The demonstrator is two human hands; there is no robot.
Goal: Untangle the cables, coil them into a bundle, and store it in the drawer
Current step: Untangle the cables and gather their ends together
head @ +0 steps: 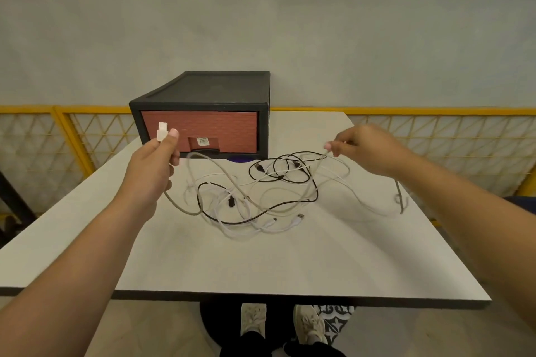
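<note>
1. Above the left side of the tabletop (pixel 261 264), my left hand (pixel 153 165) is raised in front of the drawer unit (pixel 203 101). Its fingers are curled round a grey cable (pixel 185 209).
2. My thumb presses that cable's white plug (pixel 161 131) against my forefinger, and the plug sticks up past my knuckles.
3. From the underside of the same hand, the grey cable drops to the tabletop and runs right into the tangle.
4. To the right, my right hand (pixel 365 148) is lifted off the surface. Its thumb and fingertips are pinched together on a pale cable (pixel 321 160), and the other fingers are folded in behind. The strand is blurred, so I cannot tell whether it belongs to the grey cable.
5. Between my two hands the cables (pixel 261 197) lie in loose, overlapping loops around the middle of the tabletop, near the drawer unit but not inside it.
6. A black cable (pixel 290 180) makes rings at the far right of the tangle, and white cables (pixel 261 229) curl at the near edge with their plugs lying free.
7. One strand (pixel 400 200) trails toward the right edge of the tabletop.
8. At the far edge, the reddish drawer (pixel 220 127) sits pushed into its dark frame.
9. Behind the tabletop runs a yellow railing (pixel 87 136), and my pale shoes (pixel 253 319) show below the near edge.
</note>
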